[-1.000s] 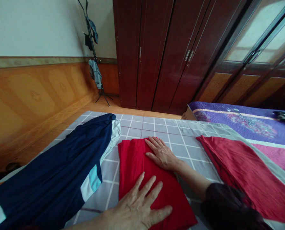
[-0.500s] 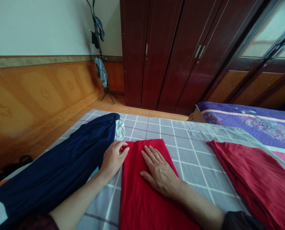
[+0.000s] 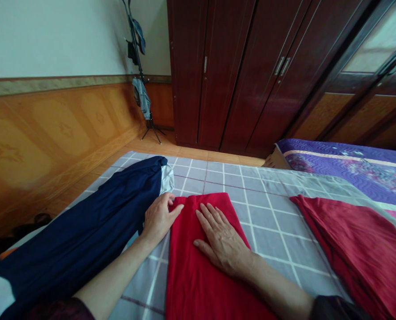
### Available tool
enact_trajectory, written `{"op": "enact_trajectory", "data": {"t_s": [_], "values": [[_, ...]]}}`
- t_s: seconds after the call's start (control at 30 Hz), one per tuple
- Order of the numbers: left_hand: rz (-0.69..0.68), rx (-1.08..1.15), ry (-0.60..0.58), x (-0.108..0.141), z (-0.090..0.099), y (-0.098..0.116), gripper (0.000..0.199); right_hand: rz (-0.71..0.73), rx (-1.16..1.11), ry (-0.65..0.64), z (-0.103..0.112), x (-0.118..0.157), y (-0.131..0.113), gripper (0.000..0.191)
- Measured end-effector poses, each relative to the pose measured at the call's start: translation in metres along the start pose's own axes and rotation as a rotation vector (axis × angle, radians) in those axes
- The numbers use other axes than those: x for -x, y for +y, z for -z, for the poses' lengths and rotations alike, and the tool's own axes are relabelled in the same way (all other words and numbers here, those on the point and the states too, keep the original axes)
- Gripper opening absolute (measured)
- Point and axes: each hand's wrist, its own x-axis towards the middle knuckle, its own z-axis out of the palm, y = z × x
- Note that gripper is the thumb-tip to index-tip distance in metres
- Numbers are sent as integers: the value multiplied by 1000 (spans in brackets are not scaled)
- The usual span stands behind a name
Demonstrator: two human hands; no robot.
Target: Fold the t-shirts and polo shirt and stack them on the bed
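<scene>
A long folded red garment (image 3: 198,271) lies on the checked bedsheet (image 3: 267,213) before me; its exact kind is not clear. My right hand (image 3: 222,242) rests flat on its upper part, fingers stretched out. At the garment's far left corner is my left hand (image 3: 159,218), open, its thumb over the red cloth and apart from the bent index finger. The other fingertips of that hand are partly hidden. A dark blue garment (image 3: 94,218) with pale ends stretches along the left, close beside my left hand.
Another red garment (image 3: 358,240) lies to the right on the bed. Beyond is a purple flowered bedcover (image 3: 347,162). A dark red wardrobe (image 3: 224,75) stands past the bed's far edge, with a coat rack (image 3: 139,66) in the corner and a wood-panelled wall (image 3: 51,133) on the left.
My left thumb has moved slightly right onto the red garment, away from the index finger. My right hand stays flat in place. The view has shifted slightly.
</scene>
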Motion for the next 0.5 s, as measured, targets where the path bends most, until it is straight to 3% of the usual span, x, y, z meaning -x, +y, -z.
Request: {"op": "enact_trajectory", "data": {"t_s": [0.2,0.5], "values": [[-23,-60,-3,-1,-3,-1,12,1,-12,-11,1,0,0,66],[153,32,-4,-5,6,-5,14,12,-26,2,2,0,3,66]]}}
